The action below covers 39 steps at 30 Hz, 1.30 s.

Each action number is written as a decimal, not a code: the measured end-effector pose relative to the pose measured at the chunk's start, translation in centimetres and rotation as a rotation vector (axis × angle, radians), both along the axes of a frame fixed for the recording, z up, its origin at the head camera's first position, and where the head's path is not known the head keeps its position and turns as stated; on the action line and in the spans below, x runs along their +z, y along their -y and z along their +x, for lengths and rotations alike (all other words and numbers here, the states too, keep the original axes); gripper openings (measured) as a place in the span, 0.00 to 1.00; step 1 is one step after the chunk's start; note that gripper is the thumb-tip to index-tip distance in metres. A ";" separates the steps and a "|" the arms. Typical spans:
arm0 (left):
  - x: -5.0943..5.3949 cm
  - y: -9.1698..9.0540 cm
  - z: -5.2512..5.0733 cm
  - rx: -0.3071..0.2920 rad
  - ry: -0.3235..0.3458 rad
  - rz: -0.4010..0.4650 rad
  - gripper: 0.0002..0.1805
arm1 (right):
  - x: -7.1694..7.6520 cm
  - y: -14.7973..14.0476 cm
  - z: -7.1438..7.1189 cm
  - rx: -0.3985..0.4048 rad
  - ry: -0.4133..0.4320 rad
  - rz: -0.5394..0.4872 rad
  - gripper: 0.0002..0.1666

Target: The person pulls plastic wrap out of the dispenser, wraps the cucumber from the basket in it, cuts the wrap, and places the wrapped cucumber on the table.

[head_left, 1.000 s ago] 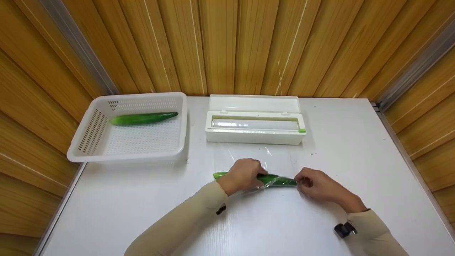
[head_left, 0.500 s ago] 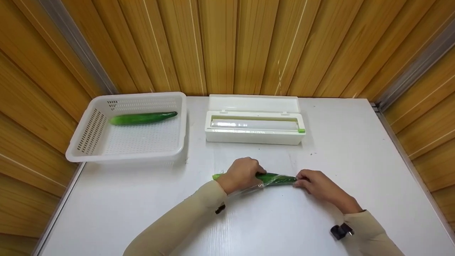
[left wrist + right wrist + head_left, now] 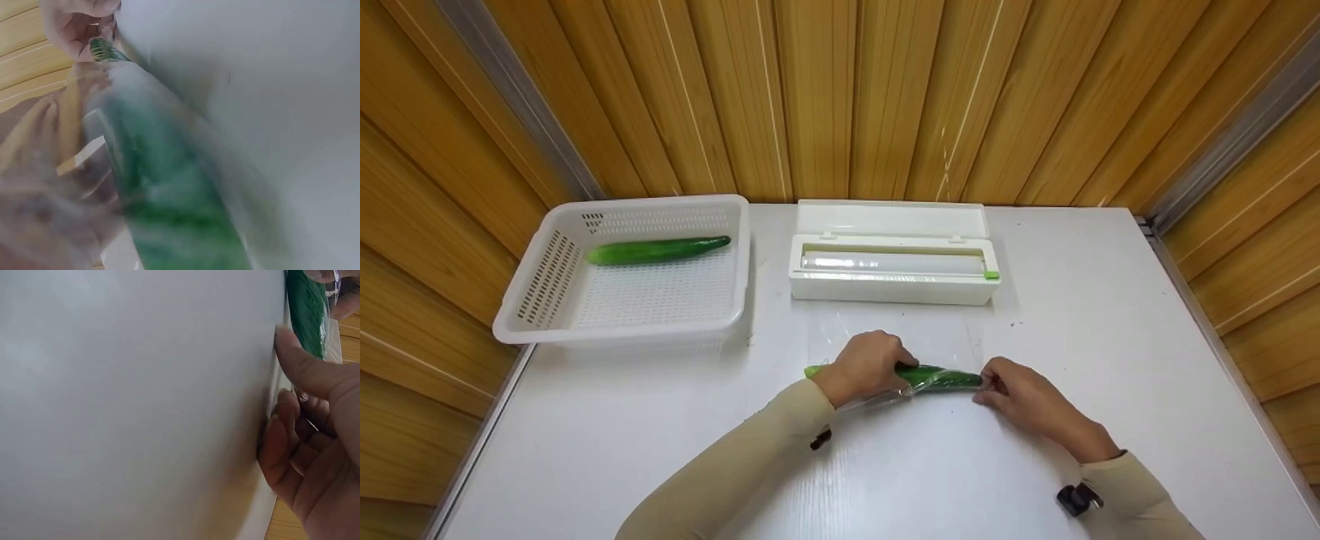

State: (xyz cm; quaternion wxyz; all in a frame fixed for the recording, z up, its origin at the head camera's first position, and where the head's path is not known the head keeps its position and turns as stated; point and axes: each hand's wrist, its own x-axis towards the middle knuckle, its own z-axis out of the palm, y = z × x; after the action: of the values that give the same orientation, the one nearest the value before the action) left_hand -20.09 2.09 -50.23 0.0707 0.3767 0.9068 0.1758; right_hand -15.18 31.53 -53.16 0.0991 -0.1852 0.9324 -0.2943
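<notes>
A green cucumber with clear film around part of it lies on the white table in the head view. My left hand grips it near its middle, and the light end shows left of the wrist. At the dark right end, my right hand has its fingers curled at the film edge. In the right wrist view the thumb of my right hand stands apart from the curled fingers, beside the wrapped cucumber. Through hazy film, the left wrist view shows the cucumber large and blurred.
A white basket at the back left holds another cucumber. Behind my hands stands a white film box with its lid up and a film roll inside. Wood-patterned panels rise behind the table.
My right thumb and fingers have shifted slightly at the cucumber's dark end, the thumb now lower and further left. My left hand keeps its grip. The whole head view has moved a little.
</notes>
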 end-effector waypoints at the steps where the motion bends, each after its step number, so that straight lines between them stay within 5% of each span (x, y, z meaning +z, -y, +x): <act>1: 0.0 0.0 0.0 0.003 0.008 0.003 0.19 | -0.2 0.1 0.1 -0.008 -0.032 0.003 0.15; 6: 0.0 0.1 0.0 0.003 0.024 0.008 0.20 | -0.5 0.3 0.4 -0.018 -0.189 -0.003 0.14; 10: -0.1 0.1 -0.1 0.005 0.017 0.009 0.20 | -0.3 0.2 0.4 -0.051 -0.201 -0.039 0.13; 19: 0.1 0.0 -0.1 0.005 0.018 -0.002 0.18 | -0.1 0.0 0.0 -0.006 -0.019 -0.089 0.07; 30: 0.3 0.1 -0.2 -0.001 0.012 -0.022 0.20 | 0.0 -0.5 -0.5 0.025 0.273 -0.243 0.14; 39: 0.3 0.0 -0.1 0.000 0.026 -0.014 0.18 | -0.1 -0.6 -0.5 0.021 0.279 -0.226 0.15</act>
State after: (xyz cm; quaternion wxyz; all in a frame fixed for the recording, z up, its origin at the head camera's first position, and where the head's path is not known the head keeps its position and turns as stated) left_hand -20.21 2.05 -49.93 0.0853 0.3737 0.9070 0.1745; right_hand -15.66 32.13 -53.26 0.2091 -0.1621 0.8686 -0.4190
